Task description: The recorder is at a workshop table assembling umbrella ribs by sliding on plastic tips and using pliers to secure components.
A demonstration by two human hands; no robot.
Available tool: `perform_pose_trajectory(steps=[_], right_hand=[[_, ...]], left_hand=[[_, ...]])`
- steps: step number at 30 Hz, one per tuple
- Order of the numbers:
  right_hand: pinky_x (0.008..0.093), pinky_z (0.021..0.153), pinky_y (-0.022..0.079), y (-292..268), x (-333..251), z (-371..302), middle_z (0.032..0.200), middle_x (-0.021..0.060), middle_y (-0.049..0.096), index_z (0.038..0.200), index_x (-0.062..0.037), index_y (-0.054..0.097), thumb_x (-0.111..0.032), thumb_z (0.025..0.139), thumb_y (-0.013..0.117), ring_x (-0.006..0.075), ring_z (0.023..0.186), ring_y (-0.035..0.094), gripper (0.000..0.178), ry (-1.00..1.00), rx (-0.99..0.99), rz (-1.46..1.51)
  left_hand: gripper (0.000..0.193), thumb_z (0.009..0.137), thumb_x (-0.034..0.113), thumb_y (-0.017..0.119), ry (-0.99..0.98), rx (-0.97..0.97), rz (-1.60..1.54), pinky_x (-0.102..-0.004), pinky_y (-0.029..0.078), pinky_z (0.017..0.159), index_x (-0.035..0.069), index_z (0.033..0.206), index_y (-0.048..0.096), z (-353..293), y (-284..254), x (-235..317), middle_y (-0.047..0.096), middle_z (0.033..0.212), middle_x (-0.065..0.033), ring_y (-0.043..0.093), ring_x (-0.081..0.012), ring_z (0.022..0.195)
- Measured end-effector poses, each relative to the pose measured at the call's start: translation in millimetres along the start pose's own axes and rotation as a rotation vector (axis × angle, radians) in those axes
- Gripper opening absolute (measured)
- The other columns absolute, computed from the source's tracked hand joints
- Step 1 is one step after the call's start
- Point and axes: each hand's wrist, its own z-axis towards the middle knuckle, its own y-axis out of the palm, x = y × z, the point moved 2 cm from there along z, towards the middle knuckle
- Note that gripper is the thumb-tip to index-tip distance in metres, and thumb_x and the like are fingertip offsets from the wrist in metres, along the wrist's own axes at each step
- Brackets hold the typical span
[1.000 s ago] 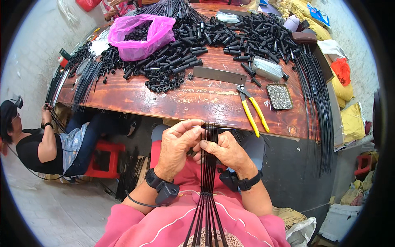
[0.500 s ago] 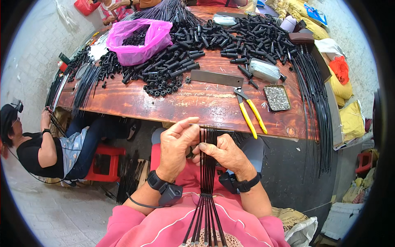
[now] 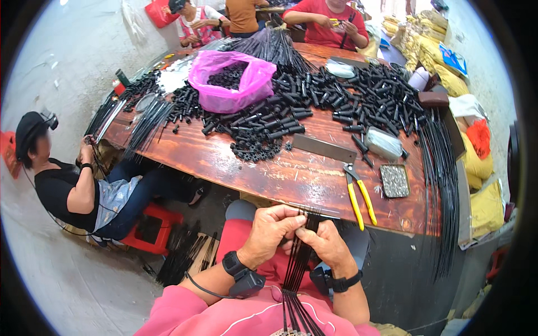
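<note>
A fanned row of thin black rods (image 3: 298, 266), like umbrella ribs, runs up from my lap between my hands, banded together at a joint lower down. My right hand (image 3: 326, 242) is closed on the row, its thumb pressed across the front. My left hand (image 3: 273, 231) pinches at the upper left of the row, thumb and forefinger together by the rod tips. A thin pale wire (image 3: 326, 215) shows just right of the tips; its other end seems to run toward my left fingers, which hide it. My other left fingers curl behind the rods.
Ahead, the wooden table (image 3: 224, 173) carries yellow-handled pliers (image 3: 360, 196), a flat metal blade (image 3: 324, 149), a tin of small metal bits (image 3: 395, 181), heaped black plastic tubes (image 3: 370, 98) and a pink bag (image 3: 230, 101). Long black rods (image 3: 443, 196) overhang its right edge. A co-worker (image 3: 67, 190) sits left.
The view has tilted up, showing more of the people across the table. My left fingertips have moved in against the rod tips, and less wire shows. My right hand keeps its grip.
</note>
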Motion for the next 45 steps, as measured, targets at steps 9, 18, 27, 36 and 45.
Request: perform_pose_trajectory(steps=[9,18,27,36,45], right_hand=[[0.0319,0.072,0.058,-0.8,-1.2,-2.8,0.087,0.0127,0.070,0.100,0.0083,0.065,-0.017,0.096,0.058,0.0211,0.079,0.070,0.027,0.093,0.057,0.031],[0.0322,0.071,0.058,2.2,-1.2,6.9,0.086,0.0178,0.070,0.097,0.0110,0.066,-0.019,0.096,0.058,0.0218,0.077,0.070,0.031,0.112,0.025,-0.004],[0.0348,0.069,0.059,2.3,-3.1,-3.6,0.082,0.0201,0.070,0.095,0.0116,0.066,-0.017,0.094,0.058,0.0251,0.073,0.071,0.030,0.105,0.129,-0.023],[0.0374,0.069,0.060,6.8,-5.7,-9.9,0.082,0.0222,0.070,0.094,0.0121,0.065,-0.016,0.095,0.056,0.0278,0.073,0.071,0.030,0.110,0.172,-0.046],[0.0423,0.067,0.060,8.8,-9.7,-5.1,0.079,0.0265,0.069,0.090,0.0143,0.065,-0.020,0.093,0.058,0.0329,0.069,0.070,0.035,0.097,0.266,-0.114]], left_hand=[[0.028,0.087,0.011,0.066,0.242,0.108,0.187,-0.0244,0.051,0.069,-0.005,0.109,0.066,36.1,-43.6,38.6,0.070,0.097,-0.0091,0.065,-0.0135,0.078],[0.022,0.074,0.020,0.068,0.758,0.596,1.500,-0.0430,0.049,0.080,0.010,0.093,0.074,152.4,-53.9,91.1,0.064,0.094,-0.0108,0.056,-0.0312,0.094],[0.018,0.068,0.017,0.072,0.633,0.547,1.624,-0.0437,0.045,0.078,0.005,0.082,0.073,180.9,-38.4,67.4,0.061,0.099,-0.0123,0.052,-0.0316,0.102],[0.031,0.074,0.001,0.060,0.768,0.462,0.573,-0.0377,0.051,0.077,-0.002,0.104,0.061,150.1,-109.7,133.2,0.065,0.090,-0.0173,0.064,-0.0283,0.084],[0.015,0.068,0.012,0.074,0.491,0.846,0.655,-0.0325,0.045,0.053,0.001,0.070,0.063,130.6,-282.8,215.8,0.061,0.063,-0.0066,0.057,-0.0153,0.058]])
